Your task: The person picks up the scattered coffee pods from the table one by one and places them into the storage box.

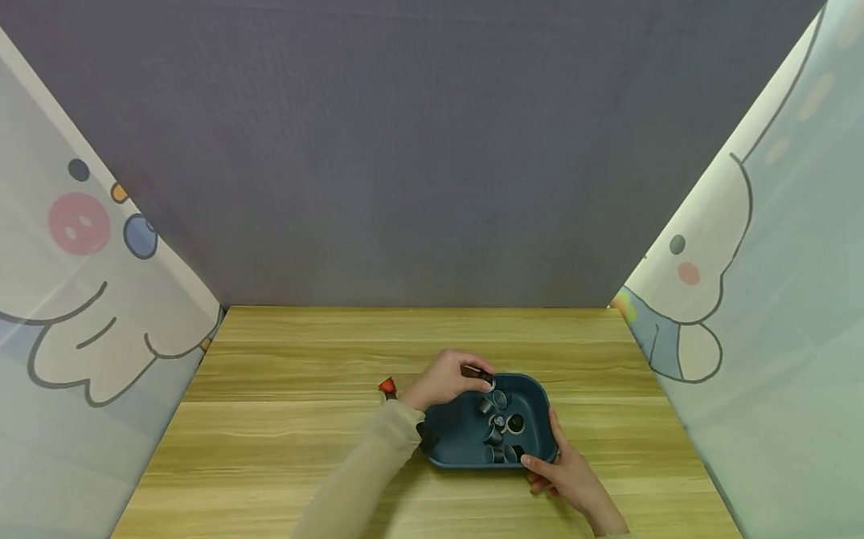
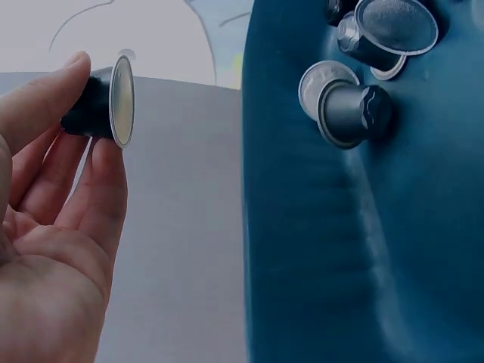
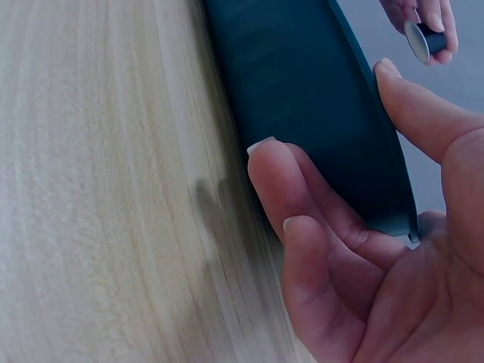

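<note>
My left hand [image 1: 447, 379] pinches a dark coffee capsule [image 2: 94, 106] between thumb and fingers, its pale foil lid facing sideways. In the head view this hand is over the far rim of a blue tray [image 1: 454, 449]. Several coffee capsules lie loose inside, mostly in the tray's right half; a dark grey one [image 2: 352, 113] is on its side. At the tray's near right corner, my right hand [image 1: 567, 477] grips the wall. The right wrist view has its thumb [image 3: 420, 113] at the rim and the curled fingers [image 3: 302, 197] against the outside and underside.
The tray rests on a light wooden table [image 1: 281, 461]. Beside the left wrist there is a small red item [image 1: 387, 386]. A grey panel [image 1: 413, 158] rises behind the table, with cartoon-printed sheets along the left [image 1: 29, 319] and right [image 1: 787, 286] sides.
</note>
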Demonstrator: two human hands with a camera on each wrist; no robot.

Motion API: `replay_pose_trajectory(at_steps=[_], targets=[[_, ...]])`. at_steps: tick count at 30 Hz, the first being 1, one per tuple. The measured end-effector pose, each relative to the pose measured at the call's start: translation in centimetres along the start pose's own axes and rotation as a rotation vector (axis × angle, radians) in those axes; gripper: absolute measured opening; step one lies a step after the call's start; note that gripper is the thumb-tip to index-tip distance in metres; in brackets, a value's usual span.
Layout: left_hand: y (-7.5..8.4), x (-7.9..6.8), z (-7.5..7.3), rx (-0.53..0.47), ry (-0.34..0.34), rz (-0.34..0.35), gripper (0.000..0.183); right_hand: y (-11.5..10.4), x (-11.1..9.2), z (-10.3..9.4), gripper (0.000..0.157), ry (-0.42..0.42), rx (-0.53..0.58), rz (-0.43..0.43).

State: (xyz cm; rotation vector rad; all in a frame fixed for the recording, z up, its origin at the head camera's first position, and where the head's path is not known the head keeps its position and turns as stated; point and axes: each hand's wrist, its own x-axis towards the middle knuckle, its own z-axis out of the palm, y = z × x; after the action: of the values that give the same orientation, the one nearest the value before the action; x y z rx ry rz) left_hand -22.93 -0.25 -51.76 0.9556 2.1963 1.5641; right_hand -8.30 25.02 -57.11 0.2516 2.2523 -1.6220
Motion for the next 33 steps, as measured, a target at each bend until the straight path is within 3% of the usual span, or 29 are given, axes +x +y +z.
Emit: replay_pose_trajectory(at_steps=[18,33], targets=[[-1.3,2.0,3.0,-0.051,-0.08,-0.002,0.029,0.0,0.0,0.0,0.106,-0.004,0.012,-0.001],[-3.0,2.4,5.0,-0.081,-0.123,-0.112,0.027,0.1,0.0,-0.2,0.105,-0.029,0.034,-0.007]])
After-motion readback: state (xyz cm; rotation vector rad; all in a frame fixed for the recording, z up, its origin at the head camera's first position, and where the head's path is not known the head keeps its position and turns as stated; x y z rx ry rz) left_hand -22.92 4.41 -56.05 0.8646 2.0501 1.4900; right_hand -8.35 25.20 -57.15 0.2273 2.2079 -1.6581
